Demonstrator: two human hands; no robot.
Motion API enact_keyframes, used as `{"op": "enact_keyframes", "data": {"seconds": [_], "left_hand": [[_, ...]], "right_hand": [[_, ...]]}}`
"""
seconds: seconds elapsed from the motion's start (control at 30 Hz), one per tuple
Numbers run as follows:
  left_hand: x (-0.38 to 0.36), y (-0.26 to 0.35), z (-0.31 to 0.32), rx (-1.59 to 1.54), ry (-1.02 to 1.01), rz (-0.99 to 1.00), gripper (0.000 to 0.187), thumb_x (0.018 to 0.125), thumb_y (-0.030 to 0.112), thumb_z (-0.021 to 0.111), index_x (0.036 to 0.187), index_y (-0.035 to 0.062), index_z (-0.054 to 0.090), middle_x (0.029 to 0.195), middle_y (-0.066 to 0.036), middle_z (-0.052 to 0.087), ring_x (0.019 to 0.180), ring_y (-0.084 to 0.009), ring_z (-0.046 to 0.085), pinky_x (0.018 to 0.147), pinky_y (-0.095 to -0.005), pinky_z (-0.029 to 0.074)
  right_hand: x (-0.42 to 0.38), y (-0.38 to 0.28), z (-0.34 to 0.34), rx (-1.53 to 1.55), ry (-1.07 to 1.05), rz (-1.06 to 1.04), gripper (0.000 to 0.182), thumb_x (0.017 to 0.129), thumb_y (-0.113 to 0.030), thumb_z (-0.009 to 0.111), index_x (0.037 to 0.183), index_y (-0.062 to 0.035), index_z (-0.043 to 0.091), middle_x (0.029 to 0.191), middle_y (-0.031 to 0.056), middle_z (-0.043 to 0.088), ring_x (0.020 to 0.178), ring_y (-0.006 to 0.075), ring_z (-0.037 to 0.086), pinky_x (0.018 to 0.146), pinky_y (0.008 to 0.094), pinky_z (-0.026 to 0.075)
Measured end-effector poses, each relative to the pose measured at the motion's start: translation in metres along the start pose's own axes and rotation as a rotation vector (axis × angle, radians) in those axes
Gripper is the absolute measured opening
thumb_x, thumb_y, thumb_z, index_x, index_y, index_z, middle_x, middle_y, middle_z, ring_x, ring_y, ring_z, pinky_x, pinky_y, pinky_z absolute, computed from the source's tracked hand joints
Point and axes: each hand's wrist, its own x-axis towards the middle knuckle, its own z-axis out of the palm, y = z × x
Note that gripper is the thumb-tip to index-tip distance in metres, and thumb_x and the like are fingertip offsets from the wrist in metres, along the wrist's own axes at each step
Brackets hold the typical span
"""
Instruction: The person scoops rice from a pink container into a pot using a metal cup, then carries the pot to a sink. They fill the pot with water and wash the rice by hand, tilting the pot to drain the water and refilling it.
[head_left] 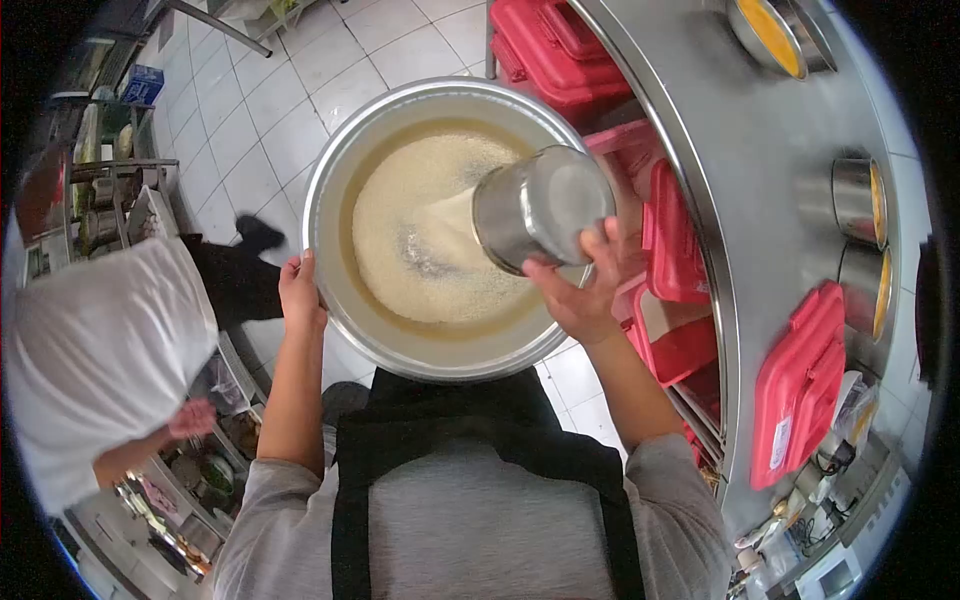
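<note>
A large round metal basin [320, 185] is in front of my body, with pale, rice-like grains [400, 195] spread over its bottom. My left hand [301, 292] grips the basin's left rim, thumb on top. In my right hand [583, 285] is a steel canister [545, 205], tipped on its side over the basin with its base toward the right. A pale stream of grains runs from its mouth onto the middle of the layer, where some bare metal shows through. The inside of the canister is hidden.
A steel counter [690, 90] curves along the right, bearing a red lid [798, 385] and metal containers [860, 200] with yellow contents. Red bins [675, 235] stand under it. A person in a white shirt [120, 350] is at the left, near shelves [120, 165].
</note>
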Motion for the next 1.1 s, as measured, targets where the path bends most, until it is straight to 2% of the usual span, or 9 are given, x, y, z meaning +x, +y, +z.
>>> {"op": "enact_keyframes", "data": {"seconds": [0.07,0.23,0.37,0.53,0.63,0.7,0.83,0.9,1.1], "left_hand": [[-0.002,0.001,0.001,0.054,0.037,-0.024,0.016,0.087,0.02,0.054,0.092,0.0059,0.05,0.079,-0.004,0.057,0.069,-0.0139,0.056,0.061,-0.0283,0.048],[0.007,-0.001,0.0,0.059,0.09,-0.032,0.018,0.087,0.021,0.054,0.095,0.0048,0.052,0.082,-0.005,0.058,0.07,-0.0142,0.056,0.06,-0.0275,0.047],[0.011,0.005,0.008,0.019,0.108,-0.018,0.018,0.087,0.018,0.053,0.097,0.0034,0.053,0.085,-0.006,0.059,0.076,-0.0164,0.057,0.066,-0.0296,0.049],[0.023,0.004,-0.001,0.079,0.012,0.002,0.022,0.089,0.019,0.05,0.103,0.0025,0.052,0.097,-0.008,0.057,0.088,-0.0196,0.057,0.073,-0.0338,0.048],[0.021,0.005,-0.001,0.164,0.002,0.021,0.026,0.089,0.022,0.048,0.108,0.0033,0.052,0.103,-0.009,0.057,0.093,-0.0215,0.056,0.078,-0.036,0.048],[0.016,0.009,0.007,0.175,0.029,0.029,0.024,0.089,0.021,0.048,0.106,0.0037,0.052,0.1,-0.008,0.057,0.092,-0.0199,0.056,0.078,-0.0338,0.047],[0.01,0.007,0.01,0.16,0.058,0.035,0.021,0.09,0.02,0.048,0.104,0.0041,0.052,0.096,-0.005,0.057,0.091,-0.0168,0.055,0.079,-0.031,0.045],[0.008,0.009,0.009,0.152,0.04,0.037,0.022,0.09,0.02,0.048,0.105,0.0043,0.052,0.097,-0.005,0.057,0.092,-0.0168,0.055,0.079,-0.031,0.045],[-0.001,0.011,0.018,0.139,0.031,-0.019,0.025,0.089,0.023,0.05,0.105,0.0045,0.051,0.096,-0.005,0.057,0.091,-0.0171,0.055,0.077,-0.0321,0.045]], "right_hand": [[0.006,-0.001,0.0,-0.008,0.039,-0.104,0.052,0.054,-0.009,0.079,0.1,-0.0276,0.063,0.123,0.0094,0.031,0.123,0.0362,0.026,0.097,0.0438,0.033],[-0.049,0.007,-0.06,-0.217,0.138,0.282,0.042,0.059,0.002,0.063,0.096,-0.0165,0.059,0.127,0.0146,0.025,0.121,0.0435,0.026,0.1,0.0503,0.026],[-0.121,0.038,-0.059,-0.279,-0.105,0.752,0.061,0.054,0.003,0.064,0.111,-0.0165,0.058,0.131,0.0175,0.027,0.122,0.0385,0.027,0.102,0.0453,0.024],[-0.206,0.194,0.077,-0.163,-0.193,0.706,0.054,0.064,-0.015,0.07,0.116,-0.0247,0.054,0.133,0.0145,0.03,0.119,0.035,0.033,0.098,0.0439,0.028],[-0.232,0.275,0.144,-0.146,-0.204,1.284,0.05,0.075,-0.03,0.058,0.124,-0.0232,0.046,0.134,0.0162,0.028,0.121,0.0412,0.028,0.099,0.047,0.028],[-0.236,0.305,0.174,-0.594,-0.637,1.288,0.051,0.08,-0.034,0.051,0.128,-0.0232,0.04,0.135,0.0161,0.028,0.122,0.0441,0.024,0.099,0.0487,0.028],[-0.261,0.285,0.258,-0.67,-0.953,0.911,0.056,0.079,-0.028,0.053,0.129,-0.0124,0.036,0.134,0.0138,0.03,0.12,0.0464,0.025,0.097,0.0488,0.03],[-0.26,0.276,0.275,-0.53,-1.009,0.839,0.056,0.078,-0.025,0.053,0.13,-0.0128,0.035,0.132,0.0131,0.032,0.117,0.0433,0.028,0.093,0.0475,0.033],[-0.24,0.268,0.212,0.625,-0.646,1.371,0.057,0.076,-0.016,0.053,0.13,-0.014,0.033,0.128,0.011,0.036,0.109,0.034,0.04,0.082,0.0435,0.042]]}}
